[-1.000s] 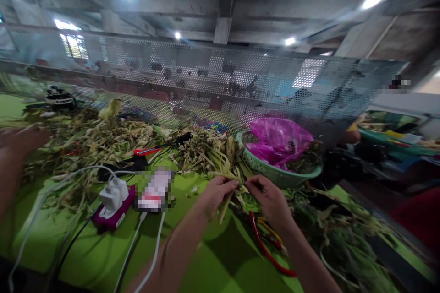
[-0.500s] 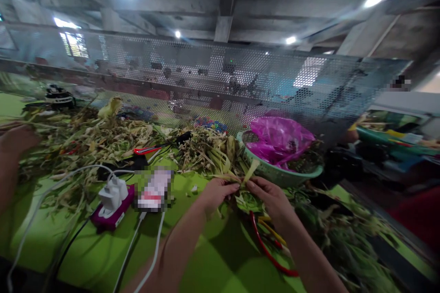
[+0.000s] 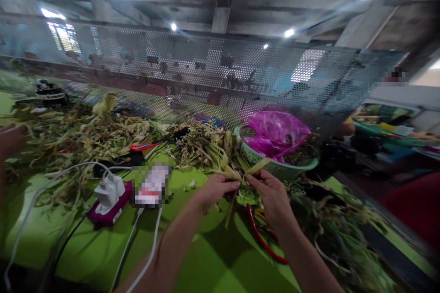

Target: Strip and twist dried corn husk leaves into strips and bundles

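Observation:
My left hand [image 3: 215, 188] and my right hand [image 3: 270, 193] meet above the green table [image 3: 213, 256], both pinched on one pale green plant stalk [image 3: 240, 175]. Thin leaf strips fan out from the pinch, one hanging down between my hands, another pointing right toward the basket. Just behind my hands lies a heap of dried leaves and stalks [image 3: 202, 146].
A green basket [image 3: 275, 167] with a pink plastic bag [image 3: 277, 132] stands right behind my hands. A red loop of cord [image 3: 263, 240] lies under my right wrist. A purple power strip with white chargers [image 3: 108, 199] and cables sits left. Another person's hand [image 3: 10, 139] shows at far left. Perforated metal screen behind.
My hands have risen slightly and pulled the stalk's leaf strips apart; one strip now points right toward the basket. The other person's hand at far left has drawn back.

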The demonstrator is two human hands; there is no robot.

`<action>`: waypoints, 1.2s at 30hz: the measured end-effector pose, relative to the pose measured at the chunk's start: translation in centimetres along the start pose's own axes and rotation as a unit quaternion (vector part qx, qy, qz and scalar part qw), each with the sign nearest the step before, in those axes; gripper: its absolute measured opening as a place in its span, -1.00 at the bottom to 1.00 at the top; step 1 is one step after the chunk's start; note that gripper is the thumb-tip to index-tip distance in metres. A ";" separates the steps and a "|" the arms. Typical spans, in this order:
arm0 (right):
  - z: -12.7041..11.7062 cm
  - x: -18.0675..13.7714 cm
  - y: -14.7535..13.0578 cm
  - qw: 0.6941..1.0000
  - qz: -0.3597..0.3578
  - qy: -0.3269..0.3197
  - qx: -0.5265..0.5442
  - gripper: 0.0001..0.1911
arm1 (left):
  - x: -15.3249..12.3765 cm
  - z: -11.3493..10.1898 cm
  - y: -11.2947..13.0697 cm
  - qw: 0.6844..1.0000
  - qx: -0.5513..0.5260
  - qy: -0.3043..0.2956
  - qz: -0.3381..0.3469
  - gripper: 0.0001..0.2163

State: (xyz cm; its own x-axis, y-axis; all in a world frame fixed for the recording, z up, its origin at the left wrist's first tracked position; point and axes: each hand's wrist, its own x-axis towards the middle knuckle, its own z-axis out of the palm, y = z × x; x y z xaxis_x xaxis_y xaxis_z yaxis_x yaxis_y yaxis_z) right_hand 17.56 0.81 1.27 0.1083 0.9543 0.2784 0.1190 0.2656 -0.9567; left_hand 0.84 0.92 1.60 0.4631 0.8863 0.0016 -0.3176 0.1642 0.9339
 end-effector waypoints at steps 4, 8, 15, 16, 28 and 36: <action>-0.6 0.4 0.3 0.988 -0.063 0.026 -0.137 -0.64 | 0.2 -0.2 -0.4 1.000 -0.009 0.002 -0.012 -0.71; -1.2 0.4 -0.5 0.940 -0.183 0.120 -0.262 -0.66 | 0.5 -0.4 -0.5 0.994 -0.087 0.068 -0.011 -0.73; 0.5 -0.9 -1.5 0.962 -0.147 -0.031 -0.227 -0.74 | 0.8 -0.6 -0.6 0.975 -0.178 0.136 0.012 -0.88; 0.7 -1.0 -1.4 0.962 -0.135 -0.044 -0.231 -0.73 | 0.8 -0.5 -0.7 0.975 -0.177 0.134 0.015 -0.87; 1.3 -1.1 -0.8 0.903 -0.227 -0.047 -0.361 -0.91 | 1.0 -0.5 -0.8 0.990 0.020 0.106 0.091 -0.79; 1.2 -1.2 -1.0 0.879 -0.237 -0.054 -0.409 -0.89 | 1.1 -0.2 -1.0 0.986 0.037 0.108 0.123 -0.87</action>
State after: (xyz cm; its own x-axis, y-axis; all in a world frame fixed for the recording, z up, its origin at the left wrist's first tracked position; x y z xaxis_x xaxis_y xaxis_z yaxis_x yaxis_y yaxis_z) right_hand 16.16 -0.45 1.77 -0.2343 0.7820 0.5776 0.8008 0.4921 -0.3413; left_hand 1.53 1.84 0.62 0.1896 0.9682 0.1631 -0.3330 -0.0928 0.9383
